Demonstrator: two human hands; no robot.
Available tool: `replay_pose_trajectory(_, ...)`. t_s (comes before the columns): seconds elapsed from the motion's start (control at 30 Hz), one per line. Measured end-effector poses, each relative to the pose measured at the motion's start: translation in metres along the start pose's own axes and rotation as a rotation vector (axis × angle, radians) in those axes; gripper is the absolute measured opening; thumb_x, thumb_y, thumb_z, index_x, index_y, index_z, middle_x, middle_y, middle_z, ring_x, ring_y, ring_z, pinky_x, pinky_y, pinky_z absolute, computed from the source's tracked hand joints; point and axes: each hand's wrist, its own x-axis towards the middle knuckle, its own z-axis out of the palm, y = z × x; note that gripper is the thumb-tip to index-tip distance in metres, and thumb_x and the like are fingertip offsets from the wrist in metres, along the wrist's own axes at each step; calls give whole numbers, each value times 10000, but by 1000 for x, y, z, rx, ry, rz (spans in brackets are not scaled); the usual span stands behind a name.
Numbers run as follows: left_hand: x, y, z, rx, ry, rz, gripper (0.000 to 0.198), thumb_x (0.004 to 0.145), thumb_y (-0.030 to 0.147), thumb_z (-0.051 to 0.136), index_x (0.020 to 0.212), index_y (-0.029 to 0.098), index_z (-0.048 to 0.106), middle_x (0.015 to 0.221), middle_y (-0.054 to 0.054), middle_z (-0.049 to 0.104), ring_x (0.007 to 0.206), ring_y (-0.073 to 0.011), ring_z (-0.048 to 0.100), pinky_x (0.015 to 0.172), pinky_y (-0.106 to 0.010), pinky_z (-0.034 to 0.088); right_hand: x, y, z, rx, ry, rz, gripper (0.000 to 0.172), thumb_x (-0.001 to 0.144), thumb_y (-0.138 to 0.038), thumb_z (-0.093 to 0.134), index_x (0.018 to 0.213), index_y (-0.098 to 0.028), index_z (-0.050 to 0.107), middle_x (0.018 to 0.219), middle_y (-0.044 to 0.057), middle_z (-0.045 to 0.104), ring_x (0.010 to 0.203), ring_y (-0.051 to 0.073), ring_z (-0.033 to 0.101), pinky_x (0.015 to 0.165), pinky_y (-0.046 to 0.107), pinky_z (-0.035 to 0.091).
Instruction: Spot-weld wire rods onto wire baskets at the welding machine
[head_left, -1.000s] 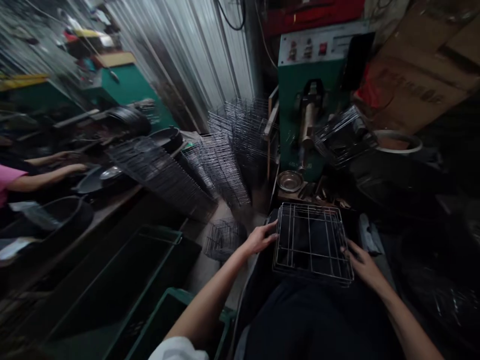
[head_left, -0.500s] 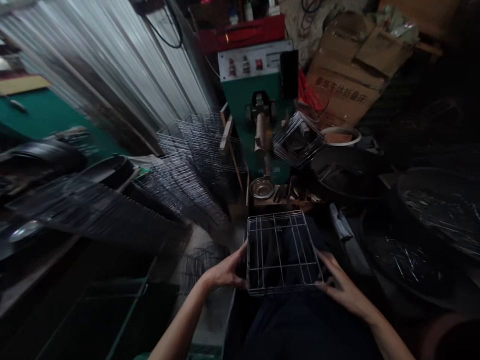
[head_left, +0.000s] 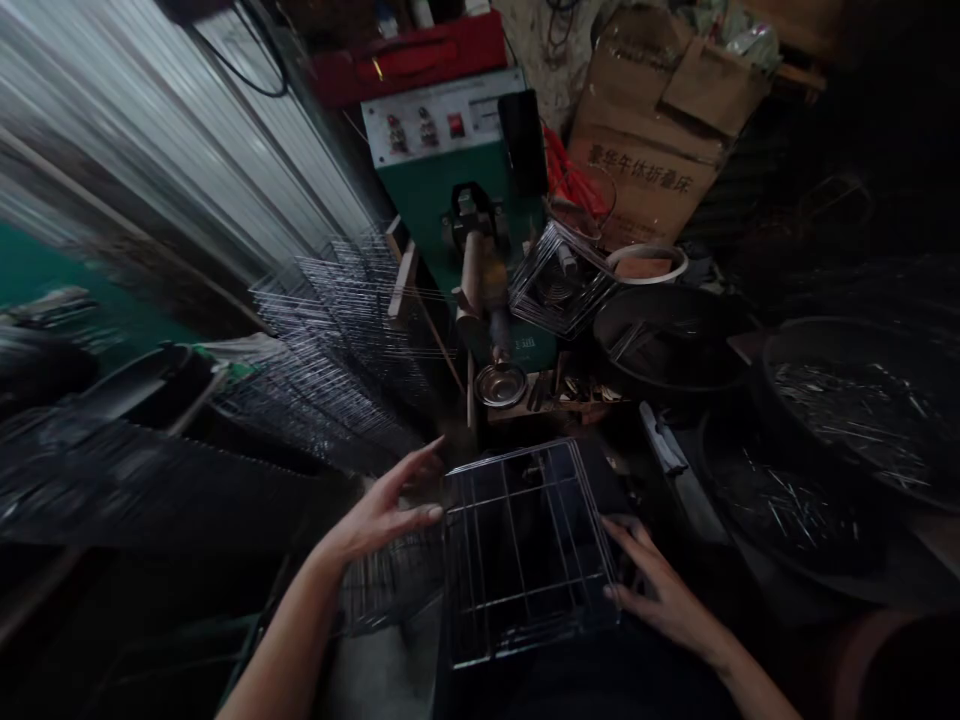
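Observation:
A square wire rack of thin metal rods lies over my lap, slightly tilted. My right hand grips its right side, thumb and fingers on the edge rods. Beside the left edge, my left hand has its fingers spread, the thumb tip close to the rods; whether it touches them I cannot tell. Ahead stands a green machine with a knobbed panel and a round metal arm. Under that arm sits a small shiny metal dish.
Stacked wire grids stand to the left of the machine. On the right, dark basins hold loose metal rods. Several wire frames lean against the machine near a cardboard box. More wire pieces are below my left hand.
My left hand has come off the rack's left side and opened out. The rack has tilted and sits lower and further left in view. The whole view has shifted.

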Motion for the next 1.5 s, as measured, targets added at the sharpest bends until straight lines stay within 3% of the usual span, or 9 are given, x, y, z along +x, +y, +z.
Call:
replay_pose_trajectory(0.23, 61, 79, 8, 259, -426, 190, 1058, 720, 514, 804, 1564, 266, 216, 1595, -113, 363, 1440, -317, 393, 1185, -519, 327, -14, -12, 13, -85, -67, 87, 694, 992, -511, 511, 1591, -351, 200, 1635, 9, 231, 1499, 320, 163, 1198, 558, 212)
replay_pose_trajectory(0.4, 56, 93, 11, 385, -460, 187, 1016, 747, 545, 762, 1564, 274, 222, 1600, -100, 356, 1439, -321, 396, 1178, -495, 352, -21, -10, 19, -115, -57, 35, 694, 986, -351, 526, 1592, -364, 187, 1616, 0, 286, 1474, 296, 258, 1179, 533, 290)
replay_pose_trajectory(0.6, 13, 121, 7, 627, -197, 205, 1003, 725, 572, 741, 1555, 344, 227, 1560, -62, 419, 1372, -369, 463, 1095, -514, 459, -12, -29, 8, -163, 0, -160, 695, 960, -207, 488, 1590, -320, 216, 1540, 59, 391, 1331, 211, 488, 1088, 346, 435)
replay_pose_trajectory(0.7, -8, 144, -1, 712, 54, 258, 956, 716, 604, 695, 1536, 392, 252, 1506, -12, 466, 1311, -357, 503, 1072, -534, 477, -10, -18, -44, -322, 221, -142, 547, 994, -299, 474, 1531, -304, 369, 1419, 72, 512, 1254, 224, 551, 1057, 349, 459)
replay_pose_trajectory(0.8, -16, 155, -10, 811, 363, 299, 927, 677, 673, 653, 1503, 434, 310, 1426, 22, 496, 1208, -357, 538, 1060, -592, 468, -17, 35, -128, -530, 571, 51, 418, 1004, -403, 447, 1375, -239, 549, 1305, 111, 603, 1217, 289, 568, 1061, 427, 444)
replay_pose_trajectory(0.9, -13, 146, -12, 845, 518, 292, 892, 689, 683, 628, 1493, 426, 339, 1399, 1, 494, 1197, -383, 520, 1057, -631, 440, -30, 105, -198, -767, 584, 580, 470, 966, -389, 433, 1338, -130, 559, 1336, 191, 585, 1254, 343, 539, 1057, 466, 432)
replay_pose_trajectory(0.97, -7, 130, -6, 815, 540, 287, 876, 717, 650, 639, 1497, 390, 338, 1397, -29, 491, 1215, -385, 505, 1066, -627, 422, -39, 142, -218, -776, 528, 695, 514, 882, -369, 537, 1313, -92, 579, 1322, 230, 591, 1248, 396, 538, 1029, 513, 443)
replay_pose_trajectory(1.27, 27, 69, 72, 591, 268, 280, 955, 669, 445, 771, 1500, 276, 332, 1425, -119, 484, 1291, -363, 456, 1058, -523, 419, -44, 199, -197, -768, 398, 846, 486, 762, -254, 609, 1243, -210, 658, 1309, 162, 617, 1209, 337, 590, 986, 415, 485)
replay_pose_trajectory(1.5, 38, 53, 107, 568, 214, 266, 961, 660, 419, 771, 1510, 322, 333, 1441, -109, 484, 1300, -377, 457, 1060, -547, 411, -43, 213, -191, -811, 575, 1116, 586, 893, -390, 508, 1388, -78, 499, 1452, 340, 371, 1234, 498, 507, 855, 593, 492)
